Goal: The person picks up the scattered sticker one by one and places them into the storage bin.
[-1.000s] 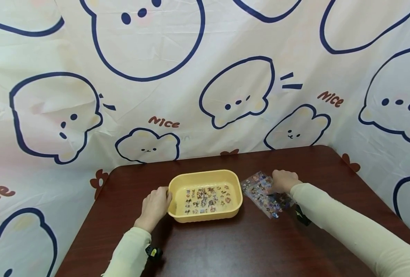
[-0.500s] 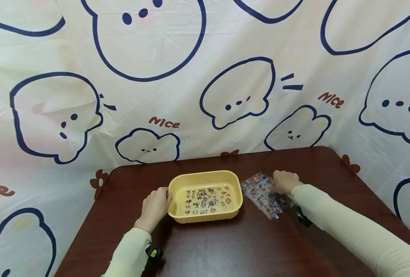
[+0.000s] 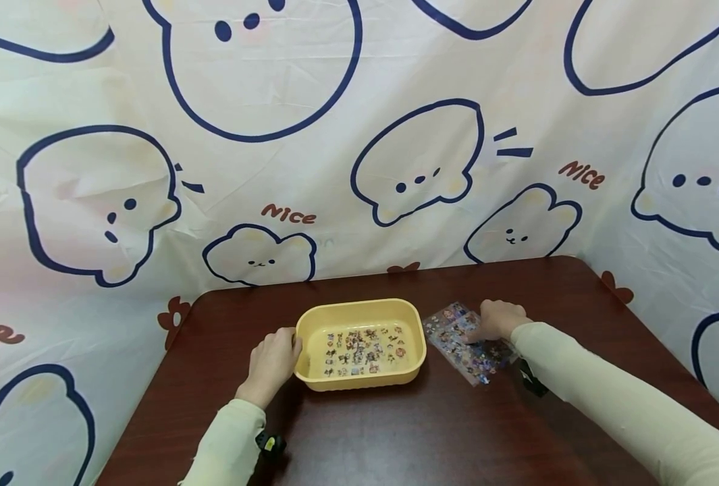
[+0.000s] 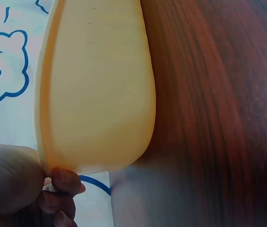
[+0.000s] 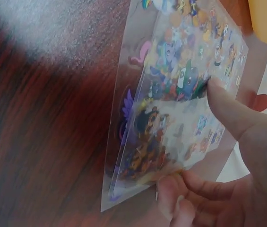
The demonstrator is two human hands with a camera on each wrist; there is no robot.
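A yellow plastic tray (image 3: 359, 385) stands on the table, with several small colourful sticker pictures (image 3: 364, 349) across its bottom. At its left end, my left hand (image 3: 272, 361) grips the rim; the left wrist view shows the left fingertips (image 4: 63, 178) curled against the tray's edge. To the right lie overlapping clear sticker sheets (image 3: 456, 331) printed with cartoon figures. My right hand (image 3: 497, 320) holds these sheets. In the right wrist view the right thumb (image 5: 228, 106) lies on top of the sheets, while the other fingers curl at their lower edge.
The dark brown wooden table (image 3: 395, 432) is bordered at the back and sides by a white cloth (image 3: 335, 175) with blue cartoon outlines. A black device (image 3: 269, 443) sits at the left wrist and another (image 3: 532, 379) at the right wrist.
The right thumb has shifted slightly over the sticker sheets. The tray and my left hand keep their places.
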